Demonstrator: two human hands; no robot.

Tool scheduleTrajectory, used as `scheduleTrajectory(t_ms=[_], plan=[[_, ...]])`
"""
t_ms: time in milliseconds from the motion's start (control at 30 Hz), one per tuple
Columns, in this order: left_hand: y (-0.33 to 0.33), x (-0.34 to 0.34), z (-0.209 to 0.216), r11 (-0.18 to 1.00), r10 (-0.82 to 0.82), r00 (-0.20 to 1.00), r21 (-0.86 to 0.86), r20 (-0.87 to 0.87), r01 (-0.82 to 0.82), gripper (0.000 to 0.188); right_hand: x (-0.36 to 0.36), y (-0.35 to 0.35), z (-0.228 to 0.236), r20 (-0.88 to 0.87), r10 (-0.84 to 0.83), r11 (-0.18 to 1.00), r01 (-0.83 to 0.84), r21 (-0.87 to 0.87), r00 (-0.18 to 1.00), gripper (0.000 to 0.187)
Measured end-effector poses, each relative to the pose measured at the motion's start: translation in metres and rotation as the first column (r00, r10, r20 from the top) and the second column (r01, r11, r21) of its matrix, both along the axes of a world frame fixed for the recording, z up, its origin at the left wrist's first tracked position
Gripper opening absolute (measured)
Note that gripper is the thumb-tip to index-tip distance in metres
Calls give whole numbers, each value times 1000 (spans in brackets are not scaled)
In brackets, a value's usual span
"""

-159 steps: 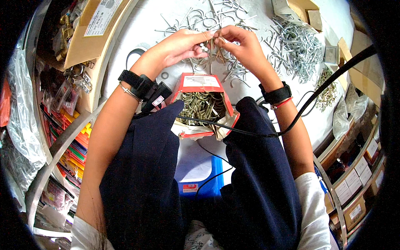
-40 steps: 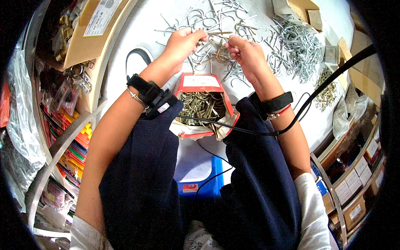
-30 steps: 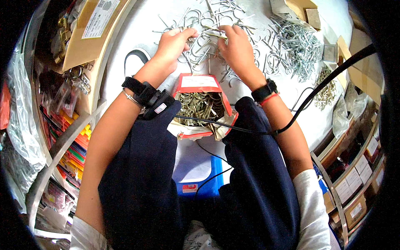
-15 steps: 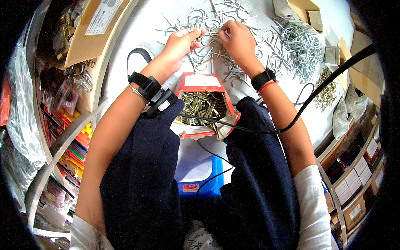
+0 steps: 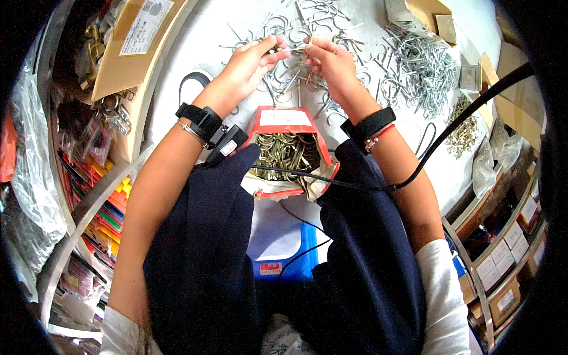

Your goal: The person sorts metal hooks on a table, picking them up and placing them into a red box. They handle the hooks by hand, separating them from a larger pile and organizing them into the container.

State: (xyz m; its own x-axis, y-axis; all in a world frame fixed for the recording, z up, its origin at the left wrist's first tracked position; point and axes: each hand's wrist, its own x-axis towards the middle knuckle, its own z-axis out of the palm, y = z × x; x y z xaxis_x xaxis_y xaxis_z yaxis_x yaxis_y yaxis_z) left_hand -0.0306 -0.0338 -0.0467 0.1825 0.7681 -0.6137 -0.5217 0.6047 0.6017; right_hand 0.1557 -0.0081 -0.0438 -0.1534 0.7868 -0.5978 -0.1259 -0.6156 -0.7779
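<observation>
My left hand [image 5: 247, 68] is closed with small brass-coloured metal hooks [image 5: 276, 49] held between thumb and fingers. To its right, a thin brass hook [image 5: 309, 42] is pinched in the fingertips of my right hand [image 5: 331, 64]. Both hands hover over a loose scatter of curved metal hooks [image 5: 324, 13] on the white floor. Between my knees stands an opened red-and-white cardboard box [image 5: 285, 117], filled with a tangle of brass-toned hooks [image 5: 285, 155].
Right of the scatter lies a dense heap of silver hooks [image 5: 427, 68], with a smaller brass pile [image 5: 463, 127] beside it. A black cable [image 5: 452, 127] crosses my right forearm and the box. Shelves flank both sides; a blue stool [image 5: 305, 254] is beneath me.
My hands have turned, and the right one has come slightly lower and toward the left. A hook now shows upright in its fingertips. The box has hardly moved.
</observation>
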Motion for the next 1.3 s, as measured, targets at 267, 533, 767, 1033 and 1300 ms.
scheduleTrajectory(t_ms=[267, 533, 767, 1033, 1300], plan=[[7, -5, -3, 998, -6, 992, -55, 122, 12, 22, -14, -8, -15, 366, 150, 867, -300, 398, 919, 15], [17, 2, 6, 991, -39, 995, -128, 90, 50, 24, -17, -2, 2, 685, 108, 707, -540, 457, 721, 12], [27, 0, -1, 984, 21, 996, -177, 90, -5, 19, -22, 7, -5, 648, 179, 696, -561, 448, 740, 15], [29, -10, -10, 987, -19, 988, -154, 156, 44, 26, -24, 14, -20, 587, 275, 671, -589, 450, 762, 25], [36, -17, 0, 954, -59, 988, -283, 145, 99, 28, -16, 20, -21, 670, 294, 520, -702, 486, 682, 34]])
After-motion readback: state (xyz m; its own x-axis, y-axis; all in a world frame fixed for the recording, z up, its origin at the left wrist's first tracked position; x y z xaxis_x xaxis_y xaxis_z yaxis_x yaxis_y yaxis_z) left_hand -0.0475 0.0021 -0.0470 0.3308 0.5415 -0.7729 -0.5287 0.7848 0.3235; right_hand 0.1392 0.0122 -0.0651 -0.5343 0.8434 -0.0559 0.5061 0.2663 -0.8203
